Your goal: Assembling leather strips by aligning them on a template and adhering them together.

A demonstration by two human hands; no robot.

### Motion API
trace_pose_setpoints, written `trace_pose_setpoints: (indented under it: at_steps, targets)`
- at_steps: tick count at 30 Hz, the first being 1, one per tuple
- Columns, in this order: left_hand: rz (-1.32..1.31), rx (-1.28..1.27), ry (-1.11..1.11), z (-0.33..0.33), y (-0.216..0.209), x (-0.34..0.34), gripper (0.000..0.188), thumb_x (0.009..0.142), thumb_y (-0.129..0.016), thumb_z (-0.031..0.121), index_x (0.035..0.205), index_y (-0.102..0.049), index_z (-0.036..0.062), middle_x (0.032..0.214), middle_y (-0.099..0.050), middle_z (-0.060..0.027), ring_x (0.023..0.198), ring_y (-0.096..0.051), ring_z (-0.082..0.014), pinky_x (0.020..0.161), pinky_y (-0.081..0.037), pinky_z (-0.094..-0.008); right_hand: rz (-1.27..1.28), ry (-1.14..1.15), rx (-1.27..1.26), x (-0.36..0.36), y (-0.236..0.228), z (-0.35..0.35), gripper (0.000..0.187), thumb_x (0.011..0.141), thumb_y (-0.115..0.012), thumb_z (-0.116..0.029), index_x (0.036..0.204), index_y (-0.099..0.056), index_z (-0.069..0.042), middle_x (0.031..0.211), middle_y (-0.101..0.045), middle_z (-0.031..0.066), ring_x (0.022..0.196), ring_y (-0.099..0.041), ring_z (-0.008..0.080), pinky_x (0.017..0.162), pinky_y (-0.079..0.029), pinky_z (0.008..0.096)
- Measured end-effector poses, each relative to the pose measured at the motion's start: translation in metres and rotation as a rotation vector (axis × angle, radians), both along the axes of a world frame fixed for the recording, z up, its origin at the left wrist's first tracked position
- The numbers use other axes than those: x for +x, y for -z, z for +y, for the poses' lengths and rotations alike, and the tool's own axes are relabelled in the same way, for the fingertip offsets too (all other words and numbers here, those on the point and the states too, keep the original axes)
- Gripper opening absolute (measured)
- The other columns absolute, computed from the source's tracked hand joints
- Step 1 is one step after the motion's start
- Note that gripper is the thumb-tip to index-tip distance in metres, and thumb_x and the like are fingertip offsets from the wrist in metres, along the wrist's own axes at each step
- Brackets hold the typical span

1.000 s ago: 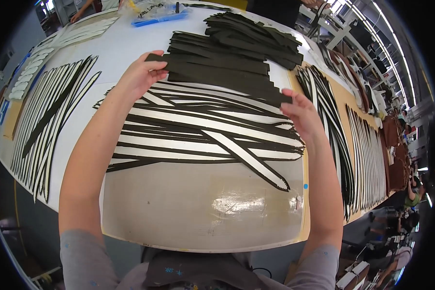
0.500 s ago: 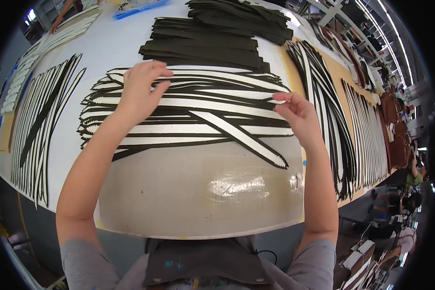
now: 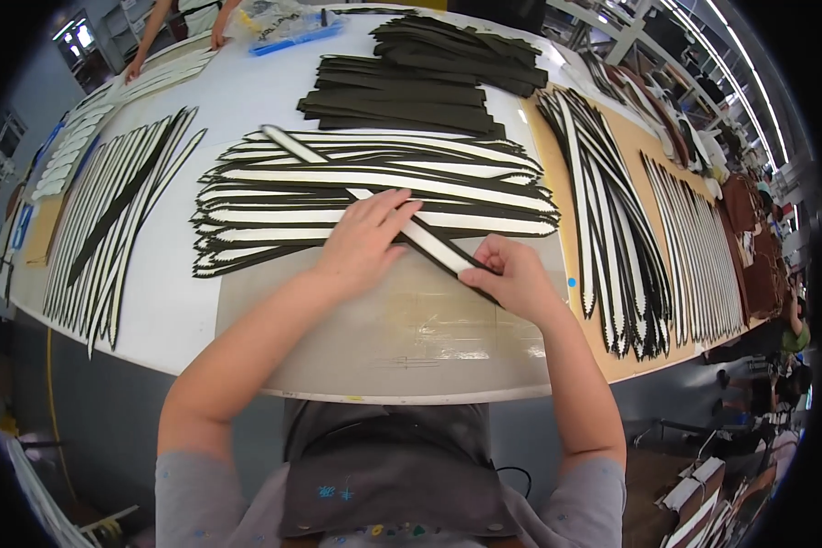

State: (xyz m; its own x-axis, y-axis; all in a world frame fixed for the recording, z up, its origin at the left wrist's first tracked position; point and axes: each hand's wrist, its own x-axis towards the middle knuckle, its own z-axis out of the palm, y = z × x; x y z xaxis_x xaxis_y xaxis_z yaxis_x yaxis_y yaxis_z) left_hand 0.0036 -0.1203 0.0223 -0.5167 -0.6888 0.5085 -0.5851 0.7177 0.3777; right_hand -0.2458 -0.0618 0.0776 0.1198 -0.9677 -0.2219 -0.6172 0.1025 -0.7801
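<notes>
A pile of long black strips with white centres (image 3: 274,219) lies across the table before me. One black-edged white strip (image 3: 434,248) slants down to the right across the pile's front, partly hidden by other strips and by my hand. My right hand (image 3: 513,281) pinches this strip near its lower right end, between thumb and fingers. My left hand (image 3: 367,239) rests with its fingers stretched over the pile beside the strip, not visibly gripping anything.
Dark plain strips (image 3: 397,91) are stacked behind the pile. Bundles of black-and-white strips lie at the left (image 3: 119,233) and right (image 3: 607,219). A blue-and-clear plastic package (image 3: 288,32) sits at the back. Another person's hands (image 3: 217,38) reach over pale pieces at the far left.
My left hand has come right and nearer over the pile. My right hand has moved nearer and left, now pinching the slanting strip's lower end. The whole view has shifted.
</notes>
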Motion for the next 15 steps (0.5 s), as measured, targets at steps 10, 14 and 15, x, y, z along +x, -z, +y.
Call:
trace_pose_setpoints:
  at_steps: [10, 14, 15]
  targets:
    - [0.13, -0.011, -0.056, 0.051, -0.084, 0.103, 0.047, 0.069, -0.056, -0.013, 0.109, -0.074, 0.0062, 0.084, -0.067, -0.01, 0.08, -0.062, -0.0282, 0.072, -0.047, -0.0338, -0.27, -0.309, -0.069, -0.095, -0.086, 0.092, 0.028, 0.073, -0.09, -0.002, 0.079, -0.063, -0.002, 0.069, -0.062, 0.0009, 0.065, -0.056, 0.0064, 0.059, -0.043, 0.0239]
    - [-0.266, 0.119, -0.199, 0.094, -0.106, 0.15, 0.044, 0.068, -0.075, -0.001, 0.111, -0.076, 0.0081, 0.078, -0.056, -0.0071, 0.077, -0.054, -0.027, 0.069, -0.044, -0.0369, 0.032, -0.184, -0.178, -0.062, -0.038, 0.078, 0.02, 0.081, -0.084, -0.012, 0.086, -0.066, -0.003, 0.075, -0.066, 0.0051, 0.069, -0.064, 0.0168, 0.066, -0.049, 0.0298]
    - [-0.367, 0.194, -0.228, 0.095, -0.099, 0.159, 0.048, 0.068, -0.078, 0.001, 0.116, -0.074, 0.0075, 0.085, -0.059, -0.0079, 0.082, -0.056, -0.0284, 0.074, -0.046, -0.0383, 0.047, -0.147, -0.208, -0.047, -0.021, 0.076, 0.019, 0.083, -0.082, -0.014, 0.09, -0.068, -0.005, 0.081, -0.069, 0.0063, 0.076, -0.067, 0.022, 0.073, -0.052, 0.0325]
